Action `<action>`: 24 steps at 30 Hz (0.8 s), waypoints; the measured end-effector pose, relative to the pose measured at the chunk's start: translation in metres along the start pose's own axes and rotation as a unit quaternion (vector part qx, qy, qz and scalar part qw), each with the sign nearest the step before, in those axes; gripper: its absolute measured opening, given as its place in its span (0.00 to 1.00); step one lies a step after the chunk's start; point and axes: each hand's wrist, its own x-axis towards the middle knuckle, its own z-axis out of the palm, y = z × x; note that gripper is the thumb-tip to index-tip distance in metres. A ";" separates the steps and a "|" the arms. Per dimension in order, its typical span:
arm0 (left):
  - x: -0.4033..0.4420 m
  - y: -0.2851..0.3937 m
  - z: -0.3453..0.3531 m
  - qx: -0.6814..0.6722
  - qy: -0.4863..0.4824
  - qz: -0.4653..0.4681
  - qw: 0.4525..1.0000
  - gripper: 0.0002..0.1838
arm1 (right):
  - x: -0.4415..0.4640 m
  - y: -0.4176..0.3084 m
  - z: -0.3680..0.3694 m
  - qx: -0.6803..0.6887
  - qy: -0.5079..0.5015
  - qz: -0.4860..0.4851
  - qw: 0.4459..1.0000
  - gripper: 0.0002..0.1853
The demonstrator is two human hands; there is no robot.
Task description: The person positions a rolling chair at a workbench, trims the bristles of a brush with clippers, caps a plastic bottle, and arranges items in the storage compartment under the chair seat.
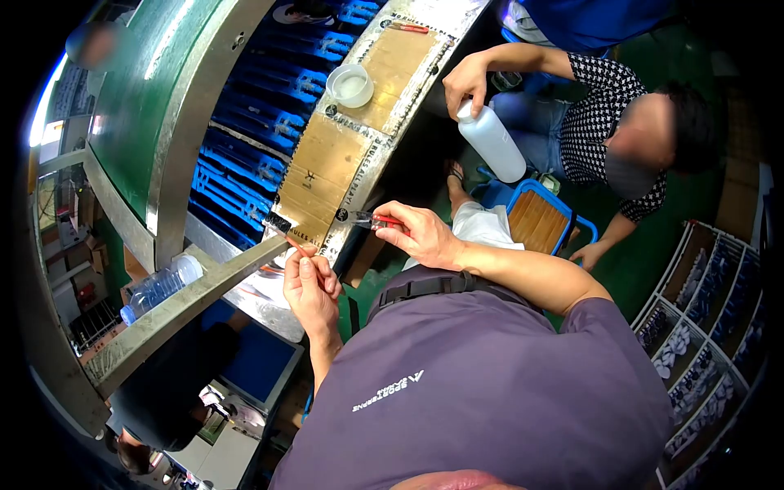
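My left hand [312, 287] is closed around the thin reddish handle of a small brush [292, 241]. Its dark, bristle-like head points up and left, over the edge of the cardboard-topped bench. Red-handled pliers [382, 221] are gripped in my right hand [426, 237], their metal jaws pointing left above the cardboard [318, 167]. The two tools are apart from each other. Part of the pliers' handles is hidden by my fingers.
On the cardboard stand a white cup [349, 86] and another red-handled tool [406, 27]. Blue pieces [245, 175] line the conveyor beyond. A seated person at right holds a white bottle [492, 143]. A metal bar [196, 306] crosses at left beside a plastic bottle [162, 287].
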 end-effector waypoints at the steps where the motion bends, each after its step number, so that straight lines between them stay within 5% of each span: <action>1: 0.000 0.000 0.000 0.000 0.001 -0.001 1.000 0.11 | 0.000 0.001 0.000 0.001 0.000 0.000 1.000 0.17; 24: 0.000 0.000 0.012 0.001 -0.001 0.006 1.000 0.10 | -0.004 0.004 -0.008 0.010 0.016 -0.003 1.000 0.17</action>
